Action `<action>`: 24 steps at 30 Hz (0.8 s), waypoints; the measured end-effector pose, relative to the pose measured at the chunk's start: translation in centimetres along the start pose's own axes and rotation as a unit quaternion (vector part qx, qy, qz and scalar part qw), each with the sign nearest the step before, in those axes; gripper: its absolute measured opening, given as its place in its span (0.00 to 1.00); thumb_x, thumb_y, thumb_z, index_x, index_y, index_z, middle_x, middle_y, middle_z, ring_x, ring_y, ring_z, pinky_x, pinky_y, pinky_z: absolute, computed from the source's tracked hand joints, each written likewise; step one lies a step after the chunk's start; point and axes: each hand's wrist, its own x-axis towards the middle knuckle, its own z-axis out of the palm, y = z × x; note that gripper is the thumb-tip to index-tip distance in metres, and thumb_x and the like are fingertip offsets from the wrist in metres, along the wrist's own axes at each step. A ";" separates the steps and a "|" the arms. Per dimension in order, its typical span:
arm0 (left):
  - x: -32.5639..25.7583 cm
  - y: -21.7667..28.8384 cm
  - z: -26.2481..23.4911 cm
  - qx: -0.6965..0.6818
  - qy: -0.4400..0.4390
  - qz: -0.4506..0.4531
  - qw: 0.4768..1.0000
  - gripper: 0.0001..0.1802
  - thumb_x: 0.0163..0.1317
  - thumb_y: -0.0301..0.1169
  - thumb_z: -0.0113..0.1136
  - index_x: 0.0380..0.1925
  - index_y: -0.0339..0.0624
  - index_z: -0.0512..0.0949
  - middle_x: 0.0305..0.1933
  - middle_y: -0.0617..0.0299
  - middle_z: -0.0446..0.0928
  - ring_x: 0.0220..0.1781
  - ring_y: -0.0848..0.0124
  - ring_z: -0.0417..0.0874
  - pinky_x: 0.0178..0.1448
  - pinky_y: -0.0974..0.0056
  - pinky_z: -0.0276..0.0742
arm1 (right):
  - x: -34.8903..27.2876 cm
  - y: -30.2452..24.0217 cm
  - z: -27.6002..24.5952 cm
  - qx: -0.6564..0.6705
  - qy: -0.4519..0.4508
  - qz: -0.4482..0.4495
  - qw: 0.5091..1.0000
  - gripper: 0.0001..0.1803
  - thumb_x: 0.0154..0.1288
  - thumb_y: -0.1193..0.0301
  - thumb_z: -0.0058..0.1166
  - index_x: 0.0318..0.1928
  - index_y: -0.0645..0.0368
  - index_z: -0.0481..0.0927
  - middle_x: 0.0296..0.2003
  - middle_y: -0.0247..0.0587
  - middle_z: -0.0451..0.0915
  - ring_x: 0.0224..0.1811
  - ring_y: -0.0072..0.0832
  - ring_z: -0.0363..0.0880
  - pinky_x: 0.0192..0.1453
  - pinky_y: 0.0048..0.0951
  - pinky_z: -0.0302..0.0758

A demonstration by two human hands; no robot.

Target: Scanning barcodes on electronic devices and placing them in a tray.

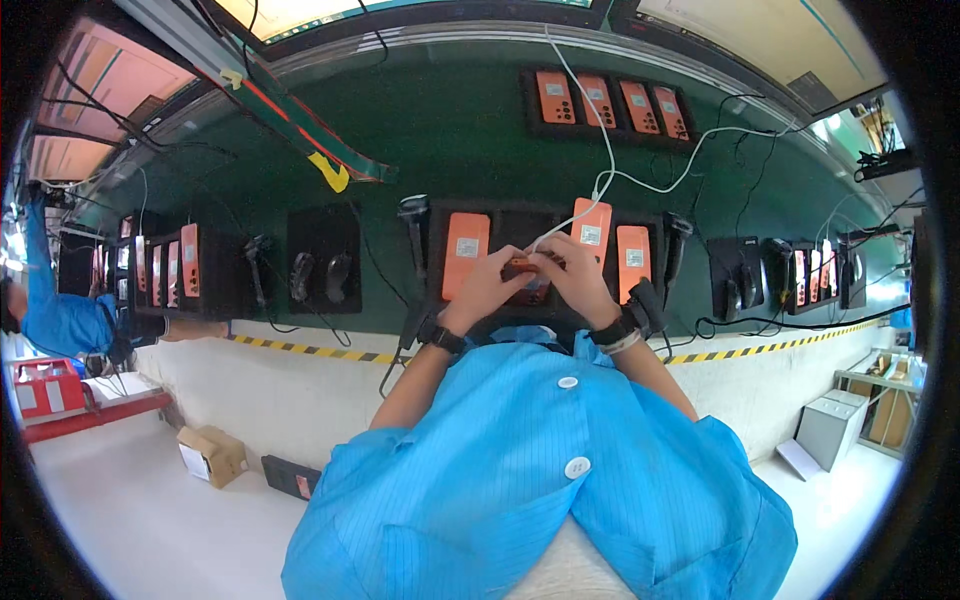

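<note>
My left hand and my right hand meet over a black foam tray, their fingers closed around an orange phone held between them. The fingers cover most of that phone. A white cable runs down to the fingertips at its top end; whether its plug sits in the phone is hidden. Left of my hands an orange phone with a white label lies in the tray. To the right are another labelled orange phone, partly behind my right hand, and one more orange phone.
Handheld scanners flank the tray. A second black tray with several orange phones lies farther back, below monitors. At left are two computer mice and another person's blue sleeve. Yellow-black tape edges the table.
</note>
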 end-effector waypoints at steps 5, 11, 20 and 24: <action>-3.1 4.1 -2.2 0.095 0.203 0.107 0.969 0.17 0.61 0.29 0.64 0.49 0.37 0.74 0.41 0.54 0.80 0.46 0.67 0.82 0.47 0.64 0.78 | -0.3 1.5 0.8 0.051 -0.013 0.042 0.998 0.10 0.64 0.73 0.58 0.44 0.63 0.79 0.40 0.42 0.81 0.39 0.32 0.81 0.43 0.31 0.77; -9.0 19.5 -7.8 -0.217 0.124 0.422 0.872 0.09 0.61 0.21 0.55 0.42 0.31 0.76 0.30 0.51 0.79 0.21 0.63 0.79 0.28 0.62 0.78 | 2.7 6.4 0.3 -0.020 -0.084 0.060 0.994 0.16 0.64 0.71 0.60 0.51 0.63 0.77 0.41 0.39 0.82 0.43 0.25 0.79 0.45 0.29 0.76; -11.9 23.1 -5.5 -0.355 0.109 0.448 0.813 0.09 0.60 0.22 0.56 0.41 0.32 0.77 0.31 0.51 0.80 0.21 0.63 0.79 0.27 0.62 0.78 | 6.1 12.5 -2.3 -0.050 0.123 0.005 0.991 0.22 0.66 0.65 0.59 0.57 0.63 0.76 0.47 0.41 0.82 0.49 0.25 0.79 0.54 0.26 0.75; -11.5 23.5 -3.9 -0.372 0.086 0.432 0.817 0.09 0.60 0.22 0.56 0.41 0.32 0.77 0.31 0.51 0.80 0.21 0.63 0.80 0.27 0.62 0.78 | -4.3 6.6 -4.2 0.016 -0.010 0.208 0.978 0.18 0.69 0.66 0.55 0.54 0.64 0.78 0.45 0.40 0.82 0.48 0.22 0.79 0.54 0.25 0.74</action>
